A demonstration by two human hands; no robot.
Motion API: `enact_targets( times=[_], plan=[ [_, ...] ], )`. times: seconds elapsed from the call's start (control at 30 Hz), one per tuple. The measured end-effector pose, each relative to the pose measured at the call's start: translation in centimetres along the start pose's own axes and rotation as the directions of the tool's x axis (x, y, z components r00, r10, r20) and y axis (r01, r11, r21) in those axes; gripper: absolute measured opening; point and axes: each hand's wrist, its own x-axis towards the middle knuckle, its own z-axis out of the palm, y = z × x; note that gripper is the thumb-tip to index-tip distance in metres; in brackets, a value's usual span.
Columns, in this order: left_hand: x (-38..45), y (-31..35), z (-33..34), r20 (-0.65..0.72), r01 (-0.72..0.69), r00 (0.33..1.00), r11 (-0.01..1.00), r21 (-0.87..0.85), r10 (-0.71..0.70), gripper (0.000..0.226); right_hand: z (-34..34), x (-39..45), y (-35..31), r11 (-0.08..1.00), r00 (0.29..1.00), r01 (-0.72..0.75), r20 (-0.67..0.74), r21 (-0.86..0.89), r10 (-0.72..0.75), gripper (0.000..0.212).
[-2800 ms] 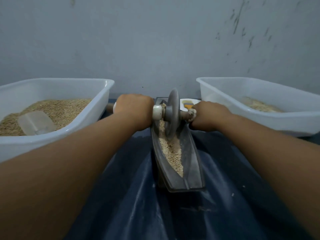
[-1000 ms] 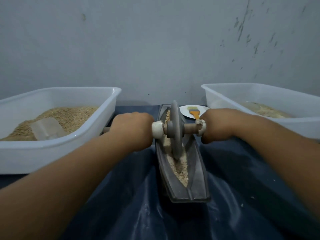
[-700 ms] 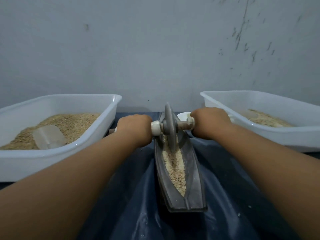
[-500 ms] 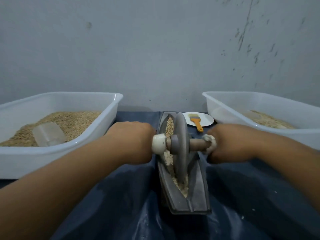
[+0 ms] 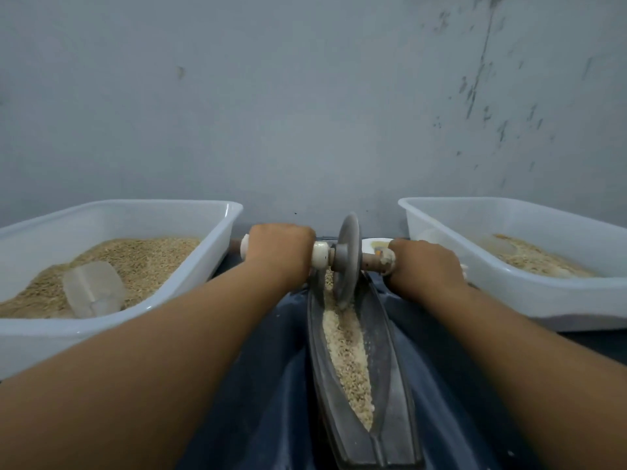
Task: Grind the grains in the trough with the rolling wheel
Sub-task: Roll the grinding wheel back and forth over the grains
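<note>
My left hand (image 5: 279,253) is wrapped round the left end of the axle (image 5: 369,261), fingers clenched on it just beside the white collar (image 5: 320,258); my right hand (image 5: 425,264) grips the right end the same way, knuckles up. Between my hands the wheel (image 5: 346,257) stands upright on its edge at the far end of the trough (image 5: 386,385), its lower rim down in the grains (image 5: 346,354). The trough is a dark, boat-shaped channel running from me toward the wall (image 5: 305,113), lying on a dark blue sheet (image 5: 264,401) that covers the worktop. The grains lie as a pale strip along the trough's groove, from the wheel back nearly to the near tip. To my left a white tub (image 5: 190,283) holds a heap of tan grain with a clear scoop (image 5: 92,288) lying in it. To my right a second white tub (image 5: 529,293) holds a thinner layer of grain. Behind the wheel, between the tubs, the edge of a small white plate (image 5: 373,244) shows past my right hand; something yellowish lies on it, too hidden to tell what.
</note>
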Motion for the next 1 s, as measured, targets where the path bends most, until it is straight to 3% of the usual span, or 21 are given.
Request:
enact_targets(
  times=[0.07,0.2,0.4,0.5,0.53,0.6,0.67,0.77,0.87,1.0],
  plan=[
    [0.1,0.2,-0.4,-0.007,-0.032,0.999,0.999,0.036,0.033,0.026,0.2,-0.2,0.4,0.999,0.999,-0.018,0.040,0.035,0.017,0.015],
    [-2.3,0.4,-1.5,0.105,-0.095,0.990,0.995,0.024,0.092,0.020,-2.0,-2.6,1.2,0.998,0.955,0.033,0.292,0.062,-0.050,0.012],
    [-7.7,-1.2,-4.4,0.421,-0.156,0.883,0.976,-0.155,0.208,0.022,-8.9,-7.1,1.7,0.976,0.766,0.121,0.608,0.179,-0.207,0.023],
    [-7.4,-1.2,-4.5,0.478,-0.140,0.854,0.976,-0.170,0.205,0.026,-9.1,-6.6,1.7,0.972,0.682,0.076,0.700,0.223,-0.214,0.026],
    [-6.8,-1.0,-4.1,0.477,-0.125,0.858,0.979,-0.161,0.188,0.027,-8.4,-5.9,1.6,0.977,0.687,0.074,0.700,0.202,-0.197,0.023],
    [-4.8,-0.7,-2.5,0.426,-0.083,0.895,0.988,-0.127,0.130,0.022,-6.0,-3.8,1.3,0.989,0.764,0.101,0.629,0.106,-0.146,0.019],
    [-2.5,-0.3,-1.3,0.297,-0.031,0.954,0.997,-0.068,0.050,0.020,-3.4,-1.4,0.9,0.996,0.867,0.091,0.491,0.019,-0.089,0.018],
    [0.1,0.1,-0.4,0.080,-0.026,0.996,1.000,0.001,0.026,0.025,-0.7,1.1,0.8,0.999,0.960,0.028,0.278,-0.017,-0.022,0.021],
    [1.0,0.1,-0.6,0.057,-0.041,0.998,0.999,-0.006,0.041,0.023,0.0,1.6,1.1,1.000,0.977,0.016,0.212,0.002,-0.016,0.022],
    [-1.4,-0.1,-1.4,0.179,-0.072,0.981,0.997,-0.026,0.076,0.026,-2.2,-0.6,1.3,0.998,0.917,0.054,0.394,0.033,-0.063,0.015]
  ],
)
